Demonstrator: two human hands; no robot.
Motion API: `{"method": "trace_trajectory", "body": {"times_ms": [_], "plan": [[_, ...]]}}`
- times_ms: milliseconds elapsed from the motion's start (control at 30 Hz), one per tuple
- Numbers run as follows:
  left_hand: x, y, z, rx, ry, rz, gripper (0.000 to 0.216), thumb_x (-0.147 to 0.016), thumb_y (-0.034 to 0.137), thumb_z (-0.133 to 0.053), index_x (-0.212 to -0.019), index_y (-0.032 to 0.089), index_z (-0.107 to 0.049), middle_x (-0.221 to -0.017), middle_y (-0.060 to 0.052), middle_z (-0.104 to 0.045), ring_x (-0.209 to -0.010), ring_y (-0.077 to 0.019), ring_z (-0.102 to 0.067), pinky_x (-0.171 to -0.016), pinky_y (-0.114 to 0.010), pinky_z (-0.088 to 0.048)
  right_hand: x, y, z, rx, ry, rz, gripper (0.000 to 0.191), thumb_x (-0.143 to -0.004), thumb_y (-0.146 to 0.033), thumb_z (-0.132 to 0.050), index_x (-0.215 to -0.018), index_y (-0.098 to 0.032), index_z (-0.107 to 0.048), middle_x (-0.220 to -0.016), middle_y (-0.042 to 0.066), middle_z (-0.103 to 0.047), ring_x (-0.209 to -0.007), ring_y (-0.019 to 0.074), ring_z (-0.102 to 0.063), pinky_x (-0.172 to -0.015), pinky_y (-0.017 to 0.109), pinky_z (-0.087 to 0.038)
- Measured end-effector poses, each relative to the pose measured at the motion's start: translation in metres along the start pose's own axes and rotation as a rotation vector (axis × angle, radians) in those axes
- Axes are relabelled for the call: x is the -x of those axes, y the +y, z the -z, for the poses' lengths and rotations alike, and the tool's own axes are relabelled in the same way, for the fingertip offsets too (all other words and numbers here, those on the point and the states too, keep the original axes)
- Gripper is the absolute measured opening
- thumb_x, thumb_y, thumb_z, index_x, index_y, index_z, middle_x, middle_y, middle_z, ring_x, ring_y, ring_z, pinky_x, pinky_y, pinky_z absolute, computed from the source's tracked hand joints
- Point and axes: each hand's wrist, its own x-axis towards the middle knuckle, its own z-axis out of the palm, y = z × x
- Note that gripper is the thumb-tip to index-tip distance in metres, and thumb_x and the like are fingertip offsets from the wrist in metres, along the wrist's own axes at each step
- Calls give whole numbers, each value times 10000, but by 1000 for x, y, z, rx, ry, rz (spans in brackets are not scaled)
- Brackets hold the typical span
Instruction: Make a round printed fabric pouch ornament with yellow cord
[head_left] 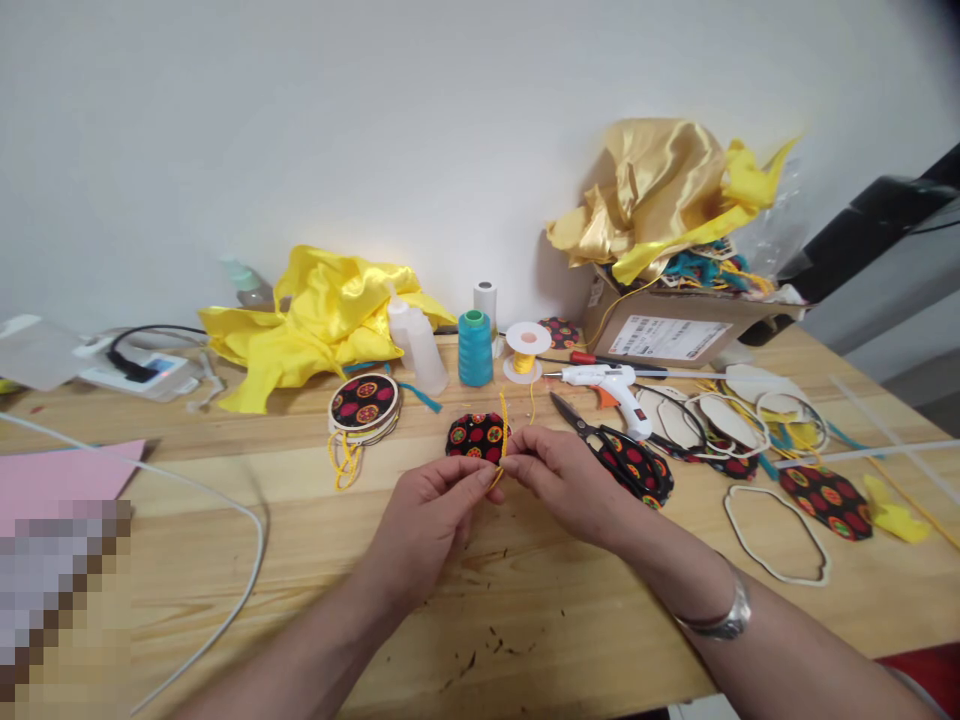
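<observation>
Both hands meet over the middle of the wooden table, pinching a thin yellow cord [504, 420]. My left hand [439, 505] closes thumb and forefinger on it from the left. From the right, my right hand [555, 475] pinches the same cord, and one end stands up above the fingertips. Just beyond them lies a dark fabric piece [474, 436] with red and orange round motifs, its near edge partly hidden by my hands. Black-handled scissors [611, 440] rest right of my right hand on another patterned piece [652, 482].
Behind stand a blue thread cone [475, 352], a yellow cord spool [526, 350] and a plastic bottle [424, 345]. A white glue gun [611, 385] lies at right, near a cardboard box [660, 325] heaped with fabric. Yellow satin [315, 320] and a white cable [255, 540] lie left.
</observation>
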Motion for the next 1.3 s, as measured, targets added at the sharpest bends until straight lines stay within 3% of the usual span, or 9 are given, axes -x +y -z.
{"method": "trace_trajectory", "body": {"times_ms": [167, 267, 533, 700, 767, 900, 1000, 1133, 1300], "plan": [[-1, 0, 1, 22, 15, 2, 233, -726, 364, -631, -719, 132, -651, -385, 85, -353, -361, -22, -208, -368, -184, -119, -2, -1, 2, -1, 11, -5, 169, -813, -172, -467, -648, -168, -502, -628, -23, -495, -620, 105, -428, -579, 229, -303], [0, 2, 1, 52, 9, 10, 228, -731, 362, -626, -729, 135, -645, -382, 94, -322, -364, -25, -198, -369, -182, -119, -2, -1, 2, -4, 18, 8, 174, -811, -171, -466, -640, -173, -498, -602, -31, -484, -600, 103, -416, -573, 231, -296], [2, 3, 0, 54, -81, 10, 163, -711, 317, -643, -738, 156, -645, -445, 84, -366, -392, -36, -251, -386, -176, -186, -1, 2, 1, 9, 64, 8, 161, -802, -175, -467, -643, -175, -488, -612, -26, -507, -597, 103, -425, -570, 234, -300], [3, 4, -1, -219, -26, -91, 138, -726, 299, -612, -698, 166, -635, -455, 59, -458, -423, -72, -378, -443, -204, -297, -3, 3, 1, -39, 72, -2, 166, -780, -181, -488, -616, -178, -465, -559, -43, -451, -560, 96, -394, -555, 232, -301], [3, 4, -1, -371, 17, -157, 128, -736, 285, -595, -692, 175, -644, -486, 45, -494, -464, -92, -428, -479, -215, -332, -3, 3, 0, -92, 64, -22, 160, -771, -184, -491, -613, -179, -469, -528, -50, -431, -531, 91, -382, -538, 230, -299], [3, -2, 1, -637, 60, -469, 122, -768, 219, -557, -737, 199, -673, -704, -12, -609, -687, -148, -545, -640, -250, -408, -3, 4, -2, -252, 42, -60, 144, -755, -219, -501, -619, -181, -475, -495, -57, -414, -486, 84, -369, -494, 222, -296], [3, -6, 2, -791, 76, -641, 149, -798, 196, -525, -810, 204, -673, -763, -32, -613, -731, -155, -556, -672, -257, -423, -3, 4, -6, -381, 31, -91, 151, -740, -244, -520, -616, -179, -463, -495, -62, -404, -466, 74, -353, -467, 215, -292], [3, -11, 4, -946, 83, -778, 177, -816, 172, -496, -841, 199, -669, -759, -44, -600, -715, -152, -552, -659, -256, -431, -2, 3, -11, -525, 23, -126, 159, -734, -267, -532, -630, -177, -452, -479, -73, -388, -443, 65, -332, -441, 208, -277], [3, -13, 5, -993, 55, -843, 203, -823, 156, -470, -880, 204, -659, -775, -51, -598, -731, -160, -549, -671, -267, -432, -2, 2, -14, -549, 32, -140, 170, -733, -263, -527, -616, -175, -441, -473, -74, -387, -439, 61, -327, -431, 205, -261]]}}
